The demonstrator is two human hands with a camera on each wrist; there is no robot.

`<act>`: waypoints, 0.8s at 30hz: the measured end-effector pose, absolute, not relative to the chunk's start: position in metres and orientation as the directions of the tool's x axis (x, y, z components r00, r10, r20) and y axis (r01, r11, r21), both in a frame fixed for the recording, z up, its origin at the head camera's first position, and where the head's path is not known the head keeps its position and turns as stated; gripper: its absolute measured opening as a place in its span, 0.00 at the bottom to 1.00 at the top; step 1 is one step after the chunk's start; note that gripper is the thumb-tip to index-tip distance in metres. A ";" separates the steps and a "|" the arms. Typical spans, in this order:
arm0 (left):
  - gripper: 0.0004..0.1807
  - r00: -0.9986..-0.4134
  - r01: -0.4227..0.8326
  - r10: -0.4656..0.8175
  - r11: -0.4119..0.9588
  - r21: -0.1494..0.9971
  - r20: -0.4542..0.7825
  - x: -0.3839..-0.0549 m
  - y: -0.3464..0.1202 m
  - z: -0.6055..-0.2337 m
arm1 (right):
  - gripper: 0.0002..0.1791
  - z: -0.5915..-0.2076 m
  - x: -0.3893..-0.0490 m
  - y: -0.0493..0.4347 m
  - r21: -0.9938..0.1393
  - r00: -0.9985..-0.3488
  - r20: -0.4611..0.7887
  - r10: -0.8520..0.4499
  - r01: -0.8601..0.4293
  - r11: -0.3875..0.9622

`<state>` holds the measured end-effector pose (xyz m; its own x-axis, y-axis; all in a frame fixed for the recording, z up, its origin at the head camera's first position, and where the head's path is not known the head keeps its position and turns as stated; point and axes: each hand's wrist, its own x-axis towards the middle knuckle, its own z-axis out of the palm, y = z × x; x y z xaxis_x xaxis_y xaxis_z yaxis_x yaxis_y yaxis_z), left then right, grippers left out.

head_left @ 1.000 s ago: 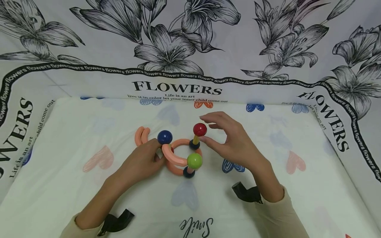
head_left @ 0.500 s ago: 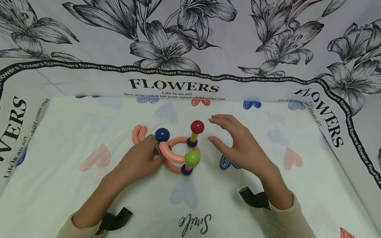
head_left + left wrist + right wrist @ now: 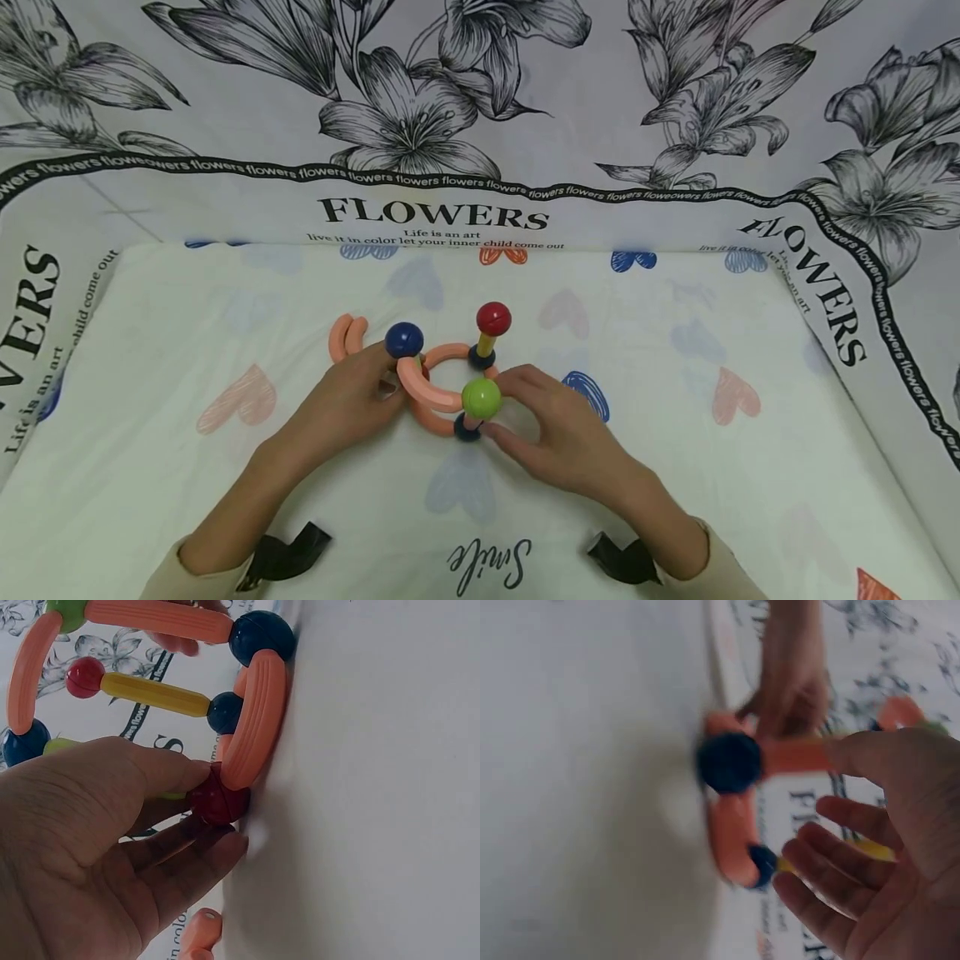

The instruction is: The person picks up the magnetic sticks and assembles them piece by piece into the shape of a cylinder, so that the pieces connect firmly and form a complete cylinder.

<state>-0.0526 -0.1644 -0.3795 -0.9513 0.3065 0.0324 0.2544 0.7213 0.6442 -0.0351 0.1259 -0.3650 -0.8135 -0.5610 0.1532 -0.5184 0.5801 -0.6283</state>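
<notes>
While the heart-printed cloth (image 3: pixel 225 500) carries the whole scene, a toy frame of salmon arcs (image 3: pixel 429 392), sticks and balls stands at its middle. The frame is steadied by the left hand (image 3: pixel 352 404), whose thumb and fingers pinch a dark red ball (image 3: pixel 217 802) at the base. The right hand (image 3: pixel 555 437) is curled round the post under the green ball (image 3: pixel 481 397), thumb near the bottom ball; a firm grip cannot be confirmed. Judged from this, a joint is being seated; gentle, steady pressure is called for next. Two spare arcs (image 3: pixel 345 335) lie beside the left hand.
</notes>
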 end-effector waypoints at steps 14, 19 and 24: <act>0.04 -0.945 0.268 0.326 0.722 0.638 0.028 -0.056 -0.165 -0.376 | 0.12 -0.387 -0.033 0.106 -0.573 -0.840 0.152 -0.521 -0.505 0.646; 0.06 -0.941 0.265 0.339 0.722 0.639 0.006 -0.056 -0.166 -0.376 | 0.09 -0.389 -0.035 0.110 -0.582 -0.851 0.142 -0.505 -0.485 0.653; 0.08 -0.940 0.233 0.339 0.733 0.639 -0.047 -0.054 -0.165 -0.374 | 0.10 -0.389 -0.035 0.112 -0.587 -0.861 0.136 -0.490 -0.468 0.660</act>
<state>-0.0543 -0.1651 -0.3743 -0.9396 0.3391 -0.0468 0.2327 0.7331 0.6391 -0.0352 0.1122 -0.3894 -0.8612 -0.4897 0.1358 -0.4681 0.6604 -0.5871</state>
